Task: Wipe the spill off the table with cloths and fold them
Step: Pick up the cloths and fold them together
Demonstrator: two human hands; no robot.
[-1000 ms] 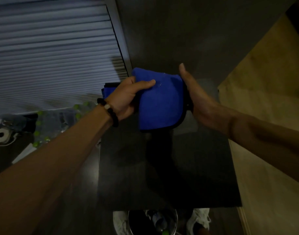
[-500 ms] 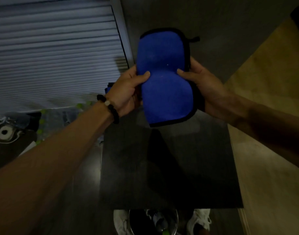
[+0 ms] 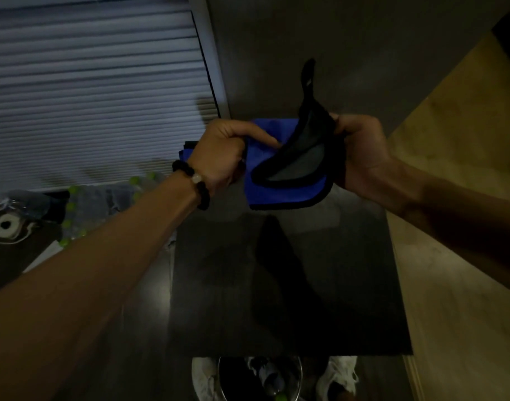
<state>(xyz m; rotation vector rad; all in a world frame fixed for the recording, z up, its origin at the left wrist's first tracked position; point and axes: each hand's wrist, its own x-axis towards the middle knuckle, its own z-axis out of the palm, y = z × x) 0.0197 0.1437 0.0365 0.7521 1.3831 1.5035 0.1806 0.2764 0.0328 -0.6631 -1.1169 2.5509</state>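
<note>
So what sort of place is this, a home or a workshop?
Probably a home, dimly lit. A small dark table stands against a grey wall beside closed window blinds, and clutter lies on the floor below. Both hands hold a blue cloth.

Blue cloth w/ black edging, being held up over dark table.
Part-folded: grey reverse flap is showing at centre, black loop tab is sticking up top right; another blue cloth is lying at table's far-left corner.
</note>
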